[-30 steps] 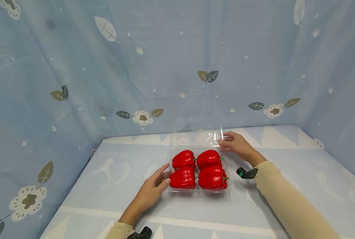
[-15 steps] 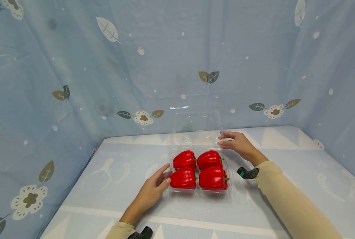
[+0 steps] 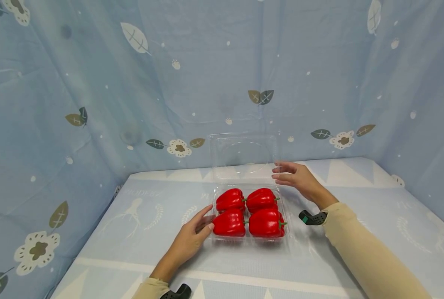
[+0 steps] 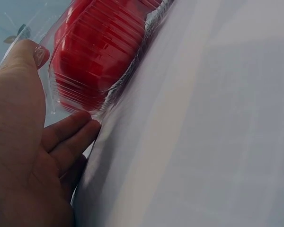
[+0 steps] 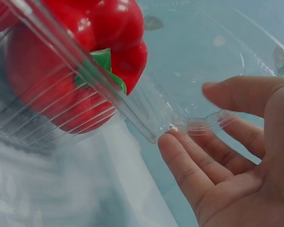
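A clear plastic clamshell box (image 3: 247, 239) lies on the table with several red bell peppers (image 3: 266, 223) inside, in two rows, their green stems pointing right. Its transparent lid (image 3: 244, 158) stands raised behind them. My left hand (image 3: 187, 238) holds the box at its left front corner, thumb at the rim and fingers low against the side, as the left wrist view shows. My right hand (image 3: 298, 179) is at the right edge of the lid near the hinge. In the right wrist view its fingers are spread and relaxed, with a fingertip right at the plastic edge.
A pale blue patterned cloth covers the table (image 3: 132, 249). Blue fabric walls (image 3: 192, 74) with leaf and flower prints stand behind and at both sides, and the lid's top overlaps the back one in the head view. Dark straps (image 3: 312, 217) sit at both wrists.
The lid has swung further up and back and now stands more upright. My right fingers have loosened from its edge. My left hand and the peppers stay in place.
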